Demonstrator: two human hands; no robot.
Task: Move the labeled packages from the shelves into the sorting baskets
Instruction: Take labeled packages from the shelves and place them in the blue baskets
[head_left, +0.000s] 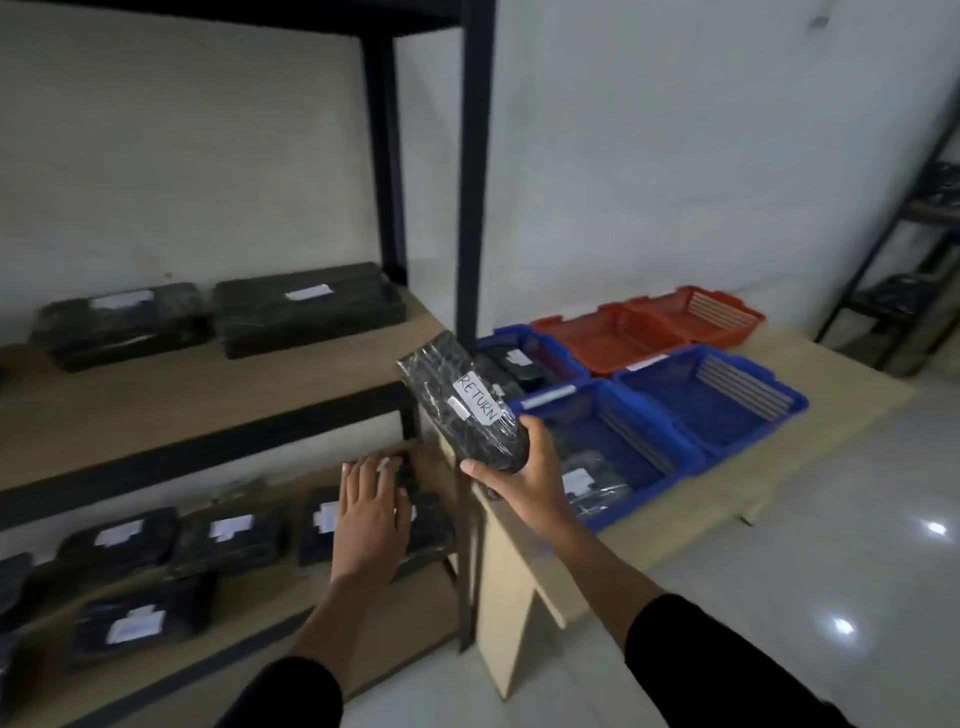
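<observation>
A: Pale plaster wall (675, 156) behind; dim light. Fingers?

B: Right hand (524, 467) clasps the lower end of 1 black film-wrapped package (462, 410), thumb across its face, held tilted above the near blue basket (670, 441). White label reads "RETURN".

A: Left hand (371, 512)?

B: Fingers straight, flat on a wrapped package (434, 514) on the lower shelf (311, 597).

A: Surroundings?

B: Fibreboard shelves in a black metal frame (475, 182); other labels unreadable. 3 blue and 2 orange slotted plastic baskets (613, 332) on a wooden table (810, 415).

White wall (675, 156), glossy tiled floor (831, 545), low wooden table (519, 561)
</observation>
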